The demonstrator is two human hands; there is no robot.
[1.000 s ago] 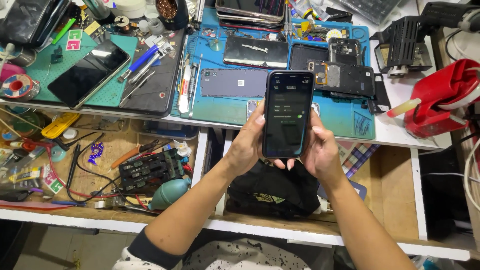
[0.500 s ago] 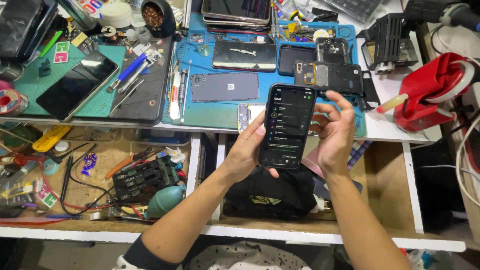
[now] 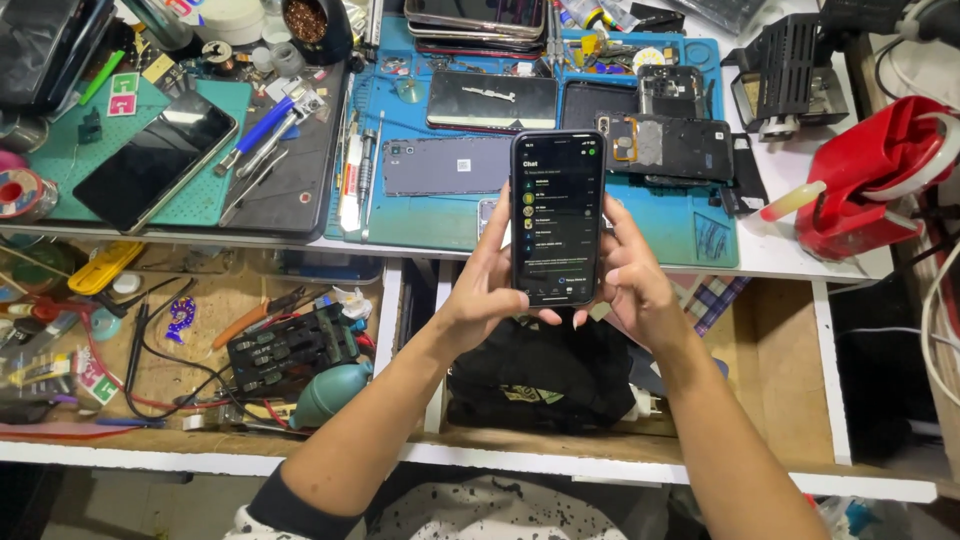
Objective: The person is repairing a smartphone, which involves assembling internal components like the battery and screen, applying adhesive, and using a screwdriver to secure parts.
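While the lit phone [image 3: 557,218] is held upright above the near edge of the desk [image 3: 780,262], cradled between the left hand [image 3: 492,285] and right hand [image 3: 628,285], it is best steadied by both palms and tapped lightly.

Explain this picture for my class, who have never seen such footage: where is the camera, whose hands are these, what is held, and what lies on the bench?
There is one view, from a camera worn on the person's head, looking down, so the two bare arms rising from the bottom edge are the wearer's own. The left hand and the right hand together hold a black slab-shaped smartphone upright, its dark screen lit with a list.

Behind it a blue rubber work mat carries a grey phone back cover and an opened black phone body. To the left, a green cutting mat bears another dark phone. A red tape dispenser stands at right. Lower left, an open wooden drawer holds tools and cables.
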